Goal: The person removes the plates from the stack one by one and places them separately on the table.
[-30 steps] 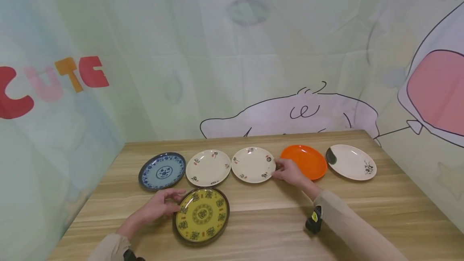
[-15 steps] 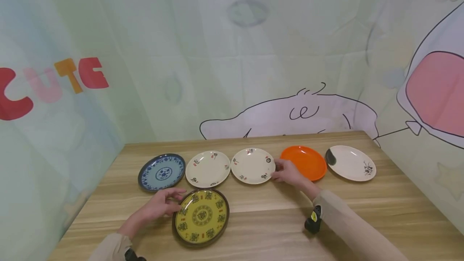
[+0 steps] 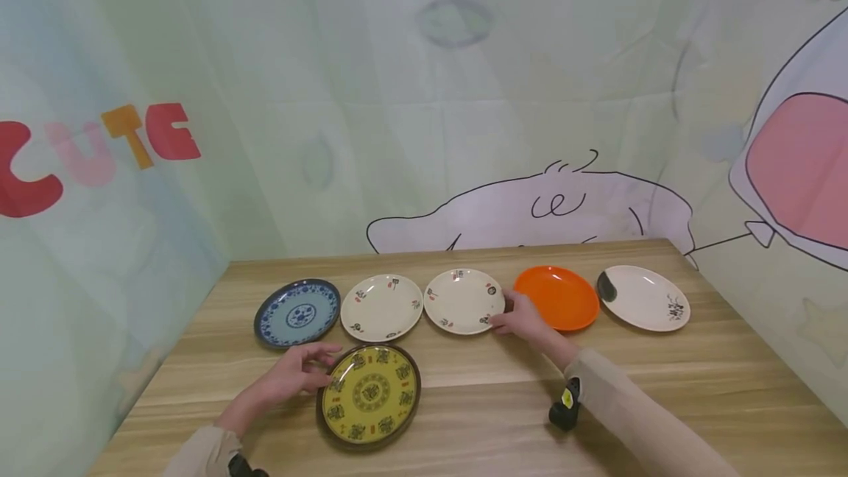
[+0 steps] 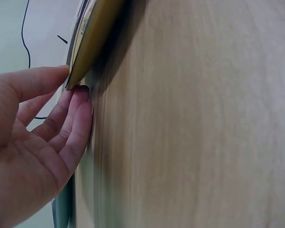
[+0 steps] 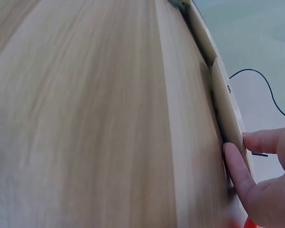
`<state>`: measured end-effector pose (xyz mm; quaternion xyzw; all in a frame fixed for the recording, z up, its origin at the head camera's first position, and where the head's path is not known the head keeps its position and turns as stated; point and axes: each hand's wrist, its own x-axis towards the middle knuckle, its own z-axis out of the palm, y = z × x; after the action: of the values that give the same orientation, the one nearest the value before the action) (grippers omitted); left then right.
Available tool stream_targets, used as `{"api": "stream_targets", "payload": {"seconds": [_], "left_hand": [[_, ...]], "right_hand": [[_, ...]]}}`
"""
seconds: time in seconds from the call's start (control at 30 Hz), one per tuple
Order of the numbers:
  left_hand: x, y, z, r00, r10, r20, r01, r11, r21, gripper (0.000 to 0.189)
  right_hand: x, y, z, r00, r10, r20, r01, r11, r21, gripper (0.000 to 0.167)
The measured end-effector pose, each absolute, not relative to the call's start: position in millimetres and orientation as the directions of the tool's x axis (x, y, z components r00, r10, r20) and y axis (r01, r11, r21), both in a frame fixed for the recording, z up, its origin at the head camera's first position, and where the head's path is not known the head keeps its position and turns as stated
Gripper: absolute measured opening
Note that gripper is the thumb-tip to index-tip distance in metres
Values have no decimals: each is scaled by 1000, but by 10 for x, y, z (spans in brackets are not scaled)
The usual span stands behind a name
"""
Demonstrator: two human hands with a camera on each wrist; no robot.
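In the head view, my left hand is at the left rim of a yellow plate with dark patterned motifs and a brown edge. The left wrist view has its thumb on top of that rim and fingers beneath, pinching it. My right hand holds the right rim of a white plate with small black and red marks. In the right wrist view, thumb and a finger lie on either side of this white rim. The plate's far side stays on view; fingers cover a little of its right edge.
A row along the back of the wooden table includes a blue floral plate, another white marked plate, an orange plate and a white oval plate with a dark patch. A printed curtain hangs behind.
My right hand has shifted slightly, its fingers reaching further onto the white plate's rim and its wrist lower and to the left. The left hand and the plates look unmoved.
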<state>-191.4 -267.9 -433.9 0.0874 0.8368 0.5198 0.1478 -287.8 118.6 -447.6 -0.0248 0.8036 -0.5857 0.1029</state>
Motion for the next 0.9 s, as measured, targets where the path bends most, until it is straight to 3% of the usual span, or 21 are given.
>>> {"api": "stream_targets", "payload": {"seconds": [0.37, 0.67, 0.9], "left_hand": [[-1903, -2704, -4347, -921, 372, -118, 45, 401, 915, 55], [-1932, -2716, -4359, -919, 371, -136, 37, 422, 906, 55], [-1941, -2729, -4366, -910, 385, -155, 23, 419, 907, 56]], "right_hand": [[-2890, 1179, -4451, -982, -78, -174, 149, 255, -955, 64], [-2882, 1220, -4380, -974, -56, -217, 203, 199, -959, 54], [-2877, 1236, -4380, -976, -48, -211, 200, 173, -964, 56]]}}
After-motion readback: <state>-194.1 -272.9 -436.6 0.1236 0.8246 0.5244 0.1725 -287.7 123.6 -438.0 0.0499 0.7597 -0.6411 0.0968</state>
